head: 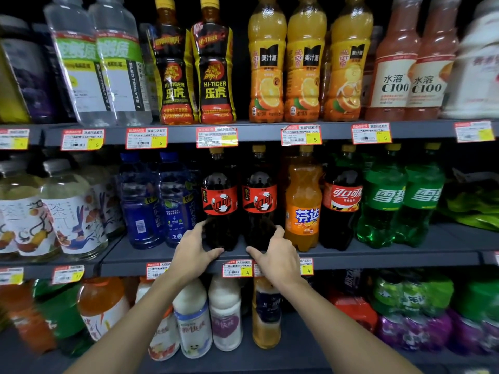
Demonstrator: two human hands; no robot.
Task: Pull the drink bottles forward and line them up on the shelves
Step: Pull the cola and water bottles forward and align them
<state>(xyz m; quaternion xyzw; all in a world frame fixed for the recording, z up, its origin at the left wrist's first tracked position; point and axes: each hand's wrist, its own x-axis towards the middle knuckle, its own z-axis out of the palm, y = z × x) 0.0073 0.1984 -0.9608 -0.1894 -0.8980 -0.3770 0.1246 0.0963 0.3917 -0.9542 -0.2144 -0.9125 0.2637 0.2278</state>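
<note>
- The two dark cola bottles, the left cola bottle (220, 201) and the right cola bottle (259, 201), stand upright side by side on the middle shelf (378, 256), with a narrow gap between them.
- A thin strip of bare shelf shows between their bases and the front lip, where a price tag (237, 269) hangs just below.
- To the left, the blue bottles (172, 203) stand just beside the left cola bottle. To the right, the orange soda bottle (303, 201) stands just beside the right one, so there is little room at either side.
- The yellow caps of both cola bottles reach up close under the upper shelf (256, 130).
- The left hand (193, 252) grips the lower left side of the left cola bottle: its fingers curl round the far side and its thumb lies across the front of the base.
- The right hand (279, 255) grips the lower right side of the right cola bottle the same way, with its fingers slipped in beside the orange soda bottle and its thumb pointing inward over the shelf edge.
- Both forearms reach up from below, angled inward towards each other.
</note>
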